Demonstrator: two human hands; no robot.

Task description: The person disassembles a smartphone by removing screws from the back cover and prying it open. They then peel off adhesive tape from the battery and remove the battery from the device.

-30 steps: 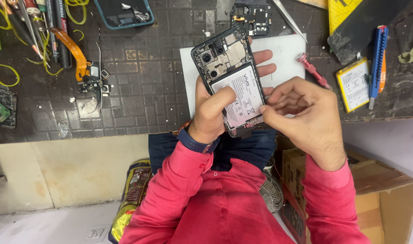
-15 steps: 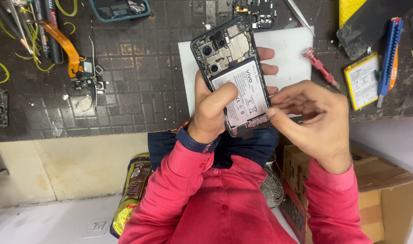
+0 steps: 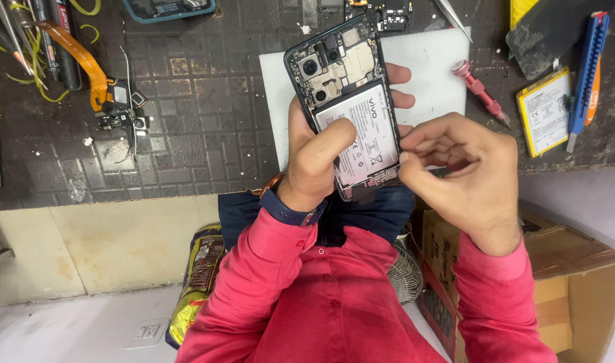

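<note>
Above the worktop (image 3: 186, 141), I'm holding the opened phone (image 3: 344, 101) in my left hand (image 3: 317, 161), long axis toward 12; my right hand (image 3: 455, 168), fingers pinched together, is working its edge from 3 o'clock.

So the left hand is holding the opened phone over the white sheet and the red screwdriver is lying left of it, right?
Not quite. In the head view the red screwdriver lies to the right of the opened phone, not left. The left hand does hold it over the white sheet.

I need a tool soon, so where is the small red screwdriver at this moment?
In the head view, the red screwdriver lies on the dark mat, right of the white sheet and left of the loose battery.
</note>
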